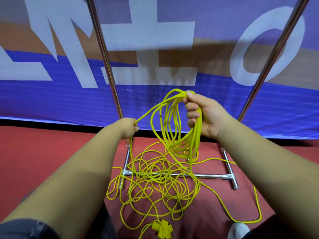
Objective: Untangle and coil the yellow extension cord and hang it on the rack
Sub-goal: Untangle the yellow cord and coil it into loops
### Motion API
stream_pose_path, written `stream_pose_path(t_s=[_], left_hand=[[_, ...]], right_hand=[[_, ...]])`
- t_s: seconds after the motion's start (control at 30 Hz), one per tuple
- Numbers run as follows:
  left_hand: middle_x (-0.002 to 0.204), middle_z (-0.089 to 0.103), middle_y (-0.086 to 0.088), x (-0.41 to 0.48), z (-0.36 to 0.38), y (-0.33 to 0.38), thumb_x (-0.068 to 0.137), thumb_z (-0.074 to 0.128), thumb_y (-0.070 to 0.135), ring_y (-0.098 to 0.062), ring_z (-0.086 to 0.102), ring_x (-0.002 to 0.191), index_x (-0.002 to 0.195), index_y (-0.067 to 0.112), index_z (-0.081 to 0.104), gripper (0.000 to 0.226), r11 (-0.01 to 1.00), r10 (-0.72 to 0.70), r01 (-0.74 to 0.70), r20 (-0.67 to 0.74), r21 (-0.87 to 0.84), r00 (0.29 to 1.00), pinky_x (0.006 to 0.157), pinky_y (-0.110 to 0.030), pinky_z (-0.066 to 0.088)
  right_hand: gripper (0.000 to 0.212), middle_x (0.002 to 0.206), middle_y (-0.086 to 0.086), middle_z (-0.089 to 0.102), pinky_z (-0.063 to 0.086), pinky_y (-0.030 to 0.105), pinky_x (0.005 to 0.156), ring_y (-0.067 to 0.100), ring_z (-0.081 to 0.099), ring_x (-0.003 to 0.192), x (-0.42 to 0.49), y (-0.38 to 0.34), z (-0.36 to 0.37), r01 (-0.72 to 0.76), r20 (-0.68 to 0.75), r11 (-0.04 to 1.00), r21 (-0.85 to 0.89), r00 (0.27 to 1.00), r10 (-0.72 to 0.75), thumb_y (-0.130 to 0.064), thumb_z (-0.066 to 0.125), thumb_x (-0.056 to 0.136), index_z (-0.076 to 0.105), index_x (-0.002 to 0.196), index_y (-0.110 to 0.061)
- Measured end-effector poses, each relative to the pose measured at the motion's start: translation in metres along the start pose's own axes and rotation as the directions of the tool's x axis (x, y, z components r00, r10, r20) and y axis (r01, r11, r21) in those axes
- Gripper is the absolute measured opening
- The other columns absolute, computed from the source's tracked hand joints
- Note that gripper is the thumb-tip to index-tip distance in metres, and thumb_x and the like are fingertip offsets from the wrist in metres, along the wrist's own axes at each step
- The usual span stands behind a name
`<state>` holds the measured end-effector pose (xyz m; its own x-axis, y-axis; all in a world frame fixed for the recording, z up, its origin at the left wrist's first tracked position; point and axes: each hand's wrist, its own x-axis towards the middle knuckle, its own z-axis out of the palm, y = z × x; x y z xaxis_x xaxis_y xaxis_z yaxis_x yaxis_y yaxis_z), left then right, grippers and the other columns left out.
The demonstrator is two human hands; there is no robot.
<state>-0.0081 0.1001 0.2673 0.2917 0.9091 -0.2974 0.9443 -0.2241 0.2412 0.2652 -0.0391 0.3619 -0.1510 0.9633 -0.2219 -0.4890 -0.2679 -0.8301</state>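
Note:
My right hand (202, 114) grips a bundle of several loops of the yellow extension cord (172, 128), which hang down from my fist in front of the rack. My left hand (128, 128) pinches a single strand that runs up and right into that bundle. Below, the remaining cord (155, 185) lies in a loose tangle on the red floor, draped over the rack's bottom crossbar. The cord's yellow multi-outlet end (161, 228) rests at the bottom edge of view.
The chrome rack (203, 176) stands right ahead, with two uprights (107, 66) rising out of view and feet on the red floor (51, 152). A blue banner with large white letters (172, 104) hangs behind it. A white shoe tip (239, 230) shows at the bottom right.

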Motion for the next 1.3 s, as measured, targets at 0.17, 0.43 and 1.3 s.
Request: stream_pose_path(t_s=[0.17,0.43,1.3], left_hand=[[0.111,0.071,-0.005,-0.012,0.003,-0.007,0.107,0.048,0.047,-0.024,0.064,0.104,0.102,0.021,0.074,0.037,0.998,-0.044,0.032,0.225,0.056,0.973,0.092,-0.035,0.048],[0.088,0.078,-0.02,-0.031,0.004,0.035,0.11,0.041,0.046,-0.038,0.076,0.083,0.098,-0.006,0.063,0.057,0.813,-0.056,0.241,0.34,-0.531,0.939,0.078,-0.045,0.064],[0.097,0.073,-0.006,-0.061,-0.014,0.061,0.1,0.059,0.009,-0.021,0.071,0.086,0.118,0.008,0.066,0.019,0.85,0.09,0.141,0.405,-0.507,0.91,0.07,-0.033,0.056]], right_hand=[[0.023,0.061,-0.01,0.039,0.034,0.016,0.043,0.003,0.037,0.042,0.0,-0.013,-0.01,0.097,-0.008,0.991,0.091,0.995,-0.097,-0.037,0.058,0.103,0.07,0.107,-0.018],[0.015,0.061,-0.01,0.041,0.03,0.019,0.044,0.003,0.032,0.043,0.013,-0.005,-0.019,0.153,-0.175,0.985,0.079,0.975,-0.138,-0.033,0.062,0.103,0.069,0.103,-0.02],[0.01,0.093,0.014,0.076,0.036,0.025,0.047,0.012,0.044,0.051,0.029,0.048,0.02,0.103,-0.162,0.982,-0.16,0.978,-0.129,-0.012,0.073,0.097,0.07,0.099,-0.002]])
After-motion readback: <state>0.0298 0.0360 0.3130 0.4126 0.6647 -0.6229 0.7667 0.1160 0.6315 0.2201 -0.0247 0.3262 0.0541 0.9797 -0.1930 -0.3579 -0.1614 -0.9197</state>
